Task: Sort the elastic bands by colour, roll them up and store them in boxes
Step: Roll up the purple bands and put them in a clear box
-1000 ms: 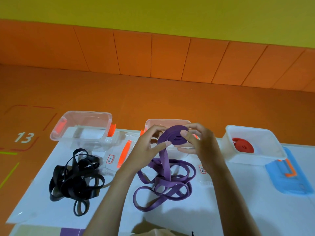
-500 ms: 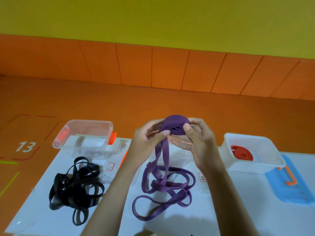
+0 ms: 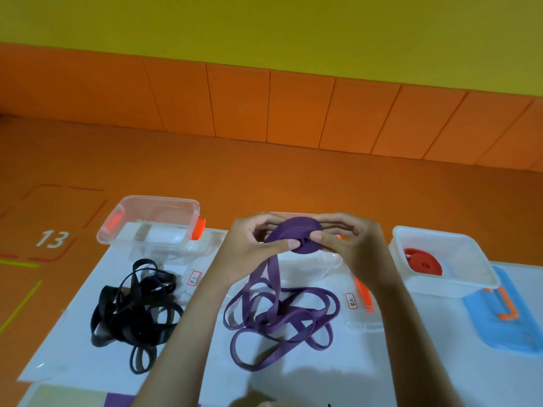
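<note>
Gripping, left hand (image 3: 249,248): thumb and fingers pinch the left edge of the purple roll (image 3: 293,236), which is raised above the middle box (image 3: 311,268).
Right hand (image 3: 352,251): thumb and fingers pinch the roll's right edge.
Purple band (image 3: 282,315): the unrolled length hangs from the roll to a loose tangle on the white table (image 3: 382,362).
Black bands (image 3: 135,309): loose heap on the table, left of the purple tangle and apart from it.
Left box (image 3: 152,218): clear, open, behind the black heap.
Right box (image 3: 458,239): open, red roll (image 3: 423,264) inside; blue lid (image 3: 505,318) just beside it.
</note>
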A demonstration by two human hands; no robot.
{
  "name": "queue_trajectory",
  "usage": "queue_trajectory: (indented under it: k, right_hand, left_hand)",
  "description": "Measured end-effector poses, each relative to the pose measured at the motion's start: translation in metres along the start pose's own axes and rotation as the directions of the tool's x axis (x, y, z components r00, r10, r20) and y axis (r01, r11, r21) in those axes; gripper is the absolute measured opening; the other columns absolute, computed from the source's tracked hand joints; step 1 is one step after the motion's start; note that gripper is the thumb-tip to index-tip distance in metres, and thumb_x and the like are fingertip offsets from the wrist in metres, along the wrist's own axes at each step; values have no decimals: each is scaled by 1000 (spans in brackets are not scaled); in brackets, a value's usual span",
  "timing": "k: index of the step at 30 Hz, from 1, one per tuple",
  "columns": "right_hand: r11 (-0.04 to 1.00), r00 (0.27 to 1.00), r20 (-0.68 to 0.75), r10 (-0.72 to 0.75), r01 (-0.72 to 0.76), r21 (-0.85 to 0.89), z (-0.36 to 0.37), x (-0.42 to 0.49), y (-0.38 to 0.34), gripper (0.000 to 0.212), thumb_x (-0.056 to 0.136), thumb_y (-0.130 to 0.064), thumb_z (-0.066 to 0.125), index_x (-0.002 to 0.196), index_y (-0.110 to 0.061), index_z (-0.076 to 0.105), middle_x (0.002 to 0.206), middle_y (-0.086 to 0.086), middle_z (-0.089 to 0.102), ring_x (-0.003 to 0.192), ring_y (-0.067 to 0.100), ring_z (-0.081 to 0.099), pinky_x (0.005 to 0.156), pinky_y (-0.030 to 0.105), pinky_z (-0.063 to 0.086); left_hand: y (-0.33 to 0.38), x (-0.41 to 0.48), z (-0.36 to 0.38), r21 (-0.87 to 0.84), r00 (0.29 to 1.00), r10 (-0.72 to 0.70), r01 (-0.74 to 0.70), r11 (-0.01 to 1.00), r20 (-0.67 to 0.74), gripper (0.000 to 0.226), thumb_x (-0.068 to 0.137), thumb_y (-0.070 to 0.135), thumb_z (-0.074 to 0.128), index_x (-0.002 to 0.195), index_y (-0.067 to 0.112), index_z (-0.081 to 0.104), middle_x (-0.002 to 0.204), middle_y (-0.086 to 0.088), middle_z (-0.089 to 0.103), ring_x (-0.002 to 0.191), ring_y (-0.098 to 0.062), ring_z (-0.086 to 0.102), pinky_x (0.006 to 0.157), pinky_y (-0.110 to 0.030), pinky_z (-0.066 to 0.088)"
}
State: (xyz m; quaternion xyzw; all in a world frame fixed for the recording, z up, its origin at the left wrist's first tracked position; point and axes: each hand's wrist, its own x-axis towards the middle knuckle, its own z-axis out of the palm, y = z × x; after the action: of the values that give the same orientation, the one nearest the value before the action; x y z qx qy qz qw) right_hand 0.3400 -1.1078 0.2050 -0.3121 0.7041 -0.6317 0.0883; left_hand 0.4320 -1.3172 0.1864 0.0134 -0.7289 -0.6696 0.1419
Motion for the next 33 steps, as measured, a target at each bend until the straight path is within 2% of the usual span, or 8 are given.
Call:
queue_trajectory:
  k: [5,9,14,18,21,24,28,33]
  right_hand:
    - [975,986,-92,142,-123,186,1,-3,15,23,89,-19,82,111,-28,79,106,6,81,99,28,79,75,33,66]
    - [982,978,97,183,-177,-69,-12,-7,23,30,88,-23,85,113,-37,75,105,-8,81,101,13,78,79,25,64]
    - [959,972,98,215,-191,-211,-16,-4,30,26,81,-21,89,105,-19,81,97,-2,82,91,19,80,77,33,66]
    - [889,919,51,391,-391,236,-10,-8,36,29,72,-21,90,97,-10,81,102,16,80,96,34,79,76,34,65]
    - [847,904,75,422,-422,324,-5,-8,42,24,77,-19,86,97,-9,81,109,21,78,101,36,77,77,35,65]
    - [880,904,110,413,-427,209,-7,-8,42,23,83,-15,87,104,-9,78,107,13,79,101,31,78,77,34,66]
    - [931,924,145,354,-332,-152,-15,-6,39,30,85,-25,88,111,-33,76,104,-9,81,97,14,78,78,30,66]
    - [926,949,145,280,-227,-300,-19,-3,36,18,86,-25,87,103,-27,81,94,-14,81,89,13,78,73,27,65]
  left_hand:
    - [-10,-2,6,-113,996,-76,70,991,-44,30,82,16,92,108,24,80,95,7,81,85,-11,74,75,-21,58]
    - [-18,-2,-1,35,997,-70,69,997,40,23,84,22,90,104,29,82,99,4,82,89,-13,76,76,-25,60]
    - [-30,-2,4,67,988,-133,128,989,77,28,79,33,93,105,32,82,96,2,81,86,-23,75,77,-36,61]
    - [-39,-4,9,-72,986,-162,165,984,47,31,78,38,92,106,28,82,94,1,80,85,-7,70,77,-20,56]
    - [-41,-2,11,-76,984,-167,171,982,56,30,80,38,91,106,27,81,95,-3,79,86,-10,69,80,-24,55]
    - [-41,0,7,-10,983,-156,158,987,97,22,85,34,86,107,32,80,95,6,78,86,-8,70,77,-21,54]
    - [-41,3,8,109,969,-166,147,983,182,21,88,23,85,105,31,79,103,4,79,93,-14,74,83,-27,59]
    - [-39,6,11,150,956,-175,142,978,235,18,90,19,84,105,24,77,102,3,78,93,-19,72,83,-31,60]
